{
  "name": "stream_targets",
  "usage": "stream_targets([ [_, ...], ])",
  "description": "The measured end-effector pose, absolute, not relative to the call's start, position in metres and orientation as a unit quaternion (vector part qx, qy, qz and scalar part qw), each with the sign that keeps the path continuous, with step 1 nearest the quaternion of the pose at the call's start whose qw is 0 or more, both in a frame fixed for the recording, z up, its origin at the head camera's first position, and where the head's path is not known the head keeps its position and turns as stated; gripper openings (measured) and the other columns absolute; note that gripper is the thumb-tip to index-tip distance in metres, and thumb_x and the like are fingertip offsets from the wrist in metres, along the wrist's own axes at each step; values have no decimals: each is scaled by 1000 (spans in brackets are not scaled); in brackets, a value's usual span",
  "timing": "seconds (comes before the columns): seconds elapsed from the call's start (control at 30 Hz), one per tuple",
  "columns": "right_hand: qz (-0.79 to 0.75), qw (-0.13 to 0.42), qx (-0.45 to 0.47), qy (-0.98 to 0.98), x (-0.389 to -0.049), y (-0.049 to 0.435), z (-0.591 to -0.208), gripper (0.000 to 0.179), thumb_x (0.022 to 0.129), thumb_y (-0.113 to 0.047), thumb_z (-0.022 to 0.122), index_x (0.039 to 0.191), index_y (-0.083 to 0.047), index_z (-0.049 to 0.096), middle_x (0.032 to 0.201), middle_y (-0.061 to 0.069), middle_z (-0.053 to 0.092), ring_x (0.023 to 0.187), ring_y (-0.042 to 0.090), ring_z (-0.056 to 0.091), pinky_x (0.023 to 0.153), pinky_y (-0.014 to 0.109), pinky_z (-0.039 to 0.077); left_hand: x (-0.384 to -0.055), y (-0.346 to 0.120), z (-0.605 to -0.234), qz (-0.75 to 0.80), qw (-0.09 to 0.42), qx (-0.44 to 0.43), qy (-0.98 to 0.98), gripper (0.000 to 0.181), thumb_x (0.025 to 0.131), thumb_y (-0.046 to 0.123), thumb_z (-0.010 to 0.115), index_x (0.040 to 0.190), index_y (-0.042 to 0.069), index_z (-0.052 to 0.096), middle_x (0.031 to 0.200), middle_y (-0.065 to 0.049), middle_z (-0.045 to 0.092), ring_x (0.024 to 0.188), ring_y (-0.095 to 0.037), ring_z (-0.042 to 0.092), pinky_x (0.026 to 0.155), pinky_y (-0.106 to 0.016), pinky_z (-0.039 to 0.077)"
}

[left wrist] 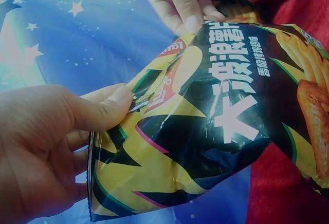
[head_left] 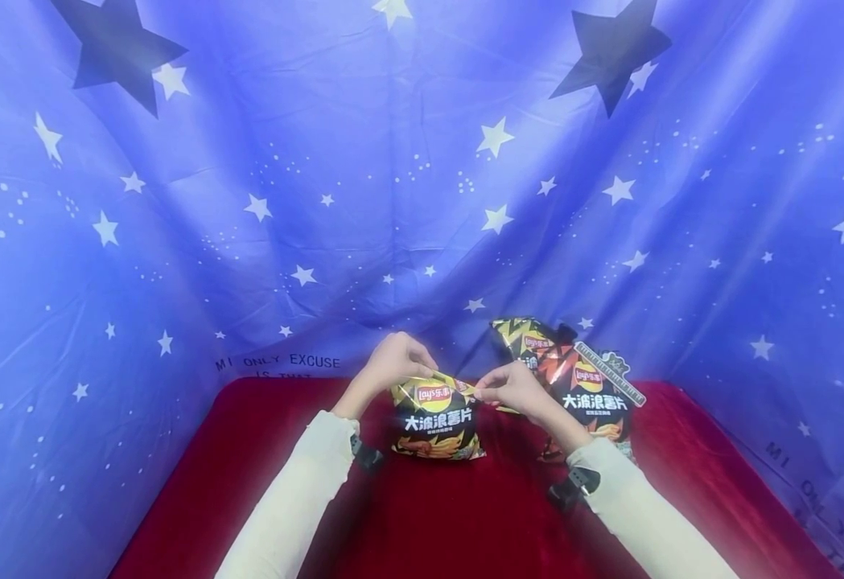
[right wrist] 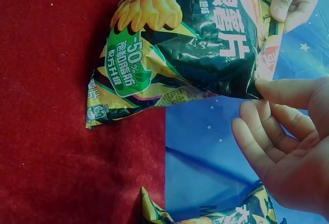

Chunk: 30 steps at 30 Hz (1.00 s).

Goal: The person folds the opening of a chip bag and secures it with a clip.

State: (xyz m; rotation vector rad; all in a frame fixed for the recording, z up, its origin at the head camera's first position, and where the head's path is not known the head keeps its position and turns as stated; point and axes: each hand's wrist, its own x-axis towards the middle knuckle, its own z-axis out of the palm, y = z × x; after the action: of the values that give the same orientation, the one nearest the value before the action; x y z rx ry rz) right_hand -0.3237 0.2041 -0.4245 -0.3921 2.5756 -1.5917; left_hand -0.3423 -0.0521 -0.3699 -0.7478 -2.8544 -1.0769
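Note:
A yellow-and-black bag of Lay's potato chips stands upright on the red cloth, front panel facing me. My left hand pinches its top edge at the left between thumb and fingers. At the top right corner, my right hand pinches the bag with thumb and index finger, the other fingers loosely bent in the right wrist view. Seen from the left wrist, the bag's top is creased and bent over across the logo, between the two hands.
To the right stand another yellow-and-black chip bag and a red-and-black one. A long white strip with piano-key markings lies across the red-and-black bag's top. Red cloth covers the table; a blue star-print curtain hangs behind.

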Motion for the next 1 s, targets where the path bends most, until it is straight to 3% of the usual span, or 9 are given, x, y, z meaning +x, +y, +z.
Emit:
stream_targets([
  [0.2,-526,43,-122,840,-323,204,-428,11,84,2,75,93,8,75,83,13,77,73,21,71,67,25,61,-340,-55,-371,-361,-12,-232,-903,10,86,15,80,95,12,81,91,-2,80,91,-17,72,98,-43,55],
  [0.37,-528,35,-118,840,-322,203,-429,12,84,1,76,93,7,76,84,13,77,73,20,70,68,27,62,-339,-56,-369,-352,-9,-227,-908,11,86,18,80,96,12,82,92,-2,80,87,-16,73,91,-40,59],
  [0.6,-515,20,-113,849,-321,202,-429,12,83,-1,78,93,5,76,86,12,77,75,25,71,78,50,63,-338,-57,-369,-343,-4,-222,-913,13,86,19,81,95,10,81,91,-4,80,85,-17,73,87,-38,60],
  [0.7,-520,23,-114,846,-322,201,-430,13,83,-1,78,93,6,76,86,13,77,76,28,71,76,46,63,-339,-57,-370,-339,6,-216,-916,13,85,21,81,93,11,81,89,-3,80,84,-15,72,86,-35,59],
  [0.8,-532,33,-120,838,-323,203,-430,15,84,-1,77,95,9,75,86,13,77,72,21,71,71,35,64,-340,-59,-372,-349,6,-209,-914,13,86,21,81,95,11,81,93,-4,80,78,-14,70,74,-30,61],
  [0.93,-544,46,-118,830,-323,208,-428,17,84,-1,76,97,10,74,85,12,77,68,11,68,68,27,62,-340,-59,-374,-354,8,-213,-911,13,87,20,80,98,13,81,97,-4,80,84,-16,71,77,-32,61],
  [1.0,-544,47,-116,830,-323,209,-427,17,84,-1,77,97,10,74,84,11,77,68,11,68,69,27,62,-341,-59,-375,-351,17,-220,-910,12,87,20,80,98,14,81,96,-2,80,92,-18,70,87,-37,59],
])
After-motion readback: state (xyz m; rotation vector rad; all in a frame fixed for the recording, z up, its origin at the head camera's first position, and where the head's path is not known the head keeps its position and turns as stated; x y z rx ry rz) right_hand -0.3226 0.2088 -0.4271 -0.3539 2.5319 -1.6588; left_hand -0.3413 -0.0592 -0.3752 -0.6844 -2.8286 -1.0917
